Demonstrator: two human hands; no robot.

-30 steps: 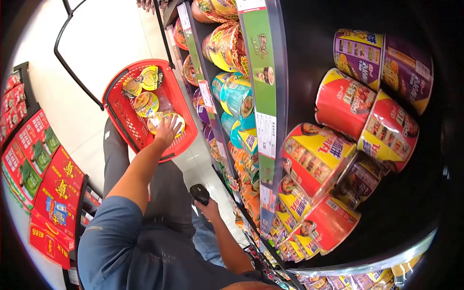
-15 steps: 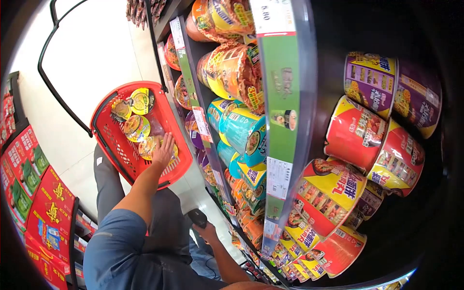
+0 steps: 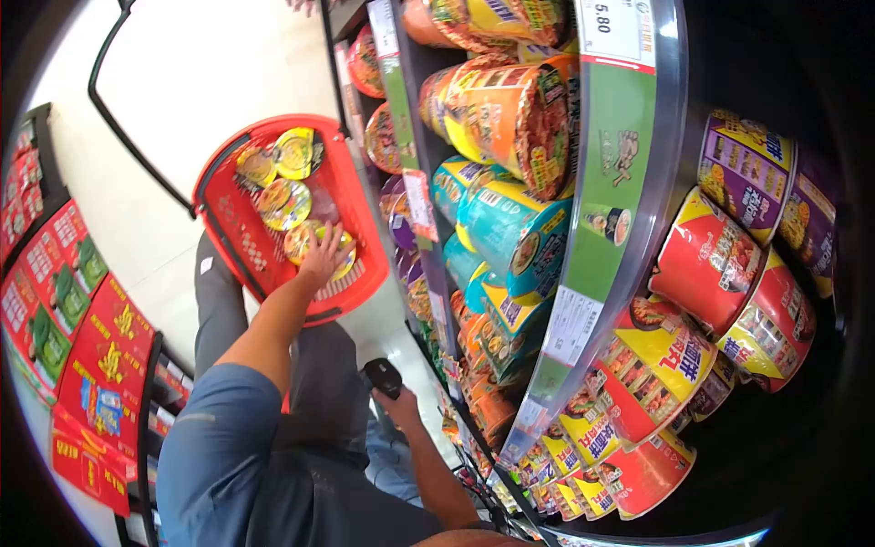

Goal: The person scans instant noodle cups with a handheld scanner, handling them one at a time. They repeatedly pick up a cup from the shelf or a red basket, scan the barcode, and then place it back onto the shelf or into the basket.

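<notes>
My left hand (image 3: 321, 251) is inside the red basket (image 3: 358, 201), its fingers spread over a yellow-lidded noodle cup (image 3: 298, 241). The hand covers the middle of the lid, and its grip on the rim cannot be made out. More cups with yellow, round lids (image 3: 284, 203) lie beside it in the basket. Lower in the view, my right hand (image 3: 397, 407) is closed round a black handheld device (image 3: 382, 376).
Shelves of noodle cups (image 3: 515, 242) run down the right, with a green price rail (image 3: 609, 173) along one edge. Red boxes (image 3: 98, 365) are stacked at the left. A black handle (image 3: 114, 109) rises from the basket over the pale floor (image 3: 200, 64).
The basket, both hands and the shelves appear shifted to the right in the view. My left hand stays over the same cup, its fingers a little more spread.
</notes>
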